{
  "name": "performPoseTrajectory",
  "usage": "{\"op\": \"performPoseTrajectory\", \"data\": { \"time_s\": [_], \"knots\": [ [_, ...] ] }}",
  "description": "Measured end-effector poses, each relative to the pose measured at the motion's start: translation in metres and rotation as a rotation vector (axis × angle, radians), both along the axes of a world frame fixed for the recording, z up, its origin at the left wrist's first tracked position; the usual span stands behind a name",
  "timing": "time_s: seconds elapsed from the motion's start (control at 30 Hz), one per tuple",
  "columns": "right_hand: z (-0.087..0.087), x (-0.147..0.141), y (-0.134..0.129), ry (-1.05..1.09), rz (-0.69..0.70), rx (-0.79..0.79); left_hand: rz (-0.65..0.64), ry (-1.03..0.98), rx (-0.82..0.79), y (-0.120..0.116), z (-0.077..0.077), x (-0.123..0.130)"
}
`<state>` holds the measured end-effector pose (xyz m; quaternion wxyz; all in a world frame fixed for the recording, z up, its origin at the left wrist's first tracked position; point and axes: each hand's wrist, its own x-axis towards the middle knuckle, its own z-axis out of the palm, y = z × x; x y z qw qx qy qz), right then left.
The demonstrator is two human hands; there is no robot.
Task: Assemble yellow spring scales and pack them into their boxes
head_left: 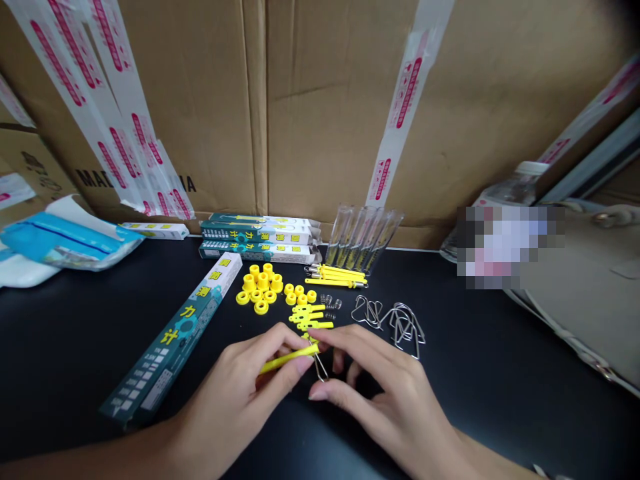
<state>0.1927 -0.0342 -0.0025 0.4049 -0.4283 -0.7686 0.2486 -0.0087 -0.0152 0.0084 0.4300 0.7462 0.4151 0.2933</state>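
Note:
My left hand (245, 390) is closed on a thin yellow plastic rod (281, 362), pinched between thumb and fingers. At the rod's right end, a bent metal wire hook (321, 369) is between the thumb and fingers of my right hand (390, 380). The hook meets the rod tip; whether it passes through a hole there is too small to tell. Just beyond my fingertips lie flat yellow pegs (310, 316) and small coil springs (330, 303). More wire hooks (406, 328) are heaped to the right.
Farther back are yellow flanged caps (263, 283), small yellow rings (299, 293), yellow rods with metal ends (340, 277) and clear tubes (361, 237). Boxes (260, 250) are stacked against the cardboard; one long box (180, 327) lies left. A bottle (515, 187) and bag (585, 287) stand right.

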Motion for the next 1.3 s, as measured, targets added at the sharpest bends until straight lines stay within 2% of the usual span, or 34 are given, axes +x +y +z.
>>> {"op": "performPoseTrajectory", "data": {
  "time_s": [0.17, 0.27, 0.5, 0.67, 0.87, 1.07, 1.17, 1.3],
  "knots": [
    [-0.001, 0.003, 0.000, -0.069, 0.019, 0.129, 0.011, 0.024, 0.007, -0.001, -0.002, 0.001],
    [-0.004, 0.001, -0.001, -0.070, -0.023, 0.194, 0.015, 0.007, 0.010, 0.000, -0.002, 0.001],
    [0.000, -0.005, -0.003, 0.003, -0.027, 0.339, 0.085, 0.000, 0.159, -0.001, -0.003, -0.001],
    [0.001, -0.005, -0.002, 0.019, -0.056, 0.360, 0.117, -0.029, 0.133, -0.004, -0.005, -0.001],
    [0.000, -0.006, -0.001, 0.077, -0.085, 0.201, 0.113, -0.082, 0.013, -0.003, -0.001, 0.000],
    [-0.004, -0.007, -0.003, 0.149, -0.116, 0.085, 0.179, -0.050, 0.059, -0.002, -0.005, -0.001],
    [-0.007, -0.008, -0.001, 0.223, -0.111, -0.104, 0.195, -0.045, 0.059, -0.003, -0.007, -0.001],
    [-0.009, -0.011, 0.001, 0.394, -0.038, -0.482, 0.194, -0.062, 0.056, -0.005, -0.008, 0.000]
  ]
}}
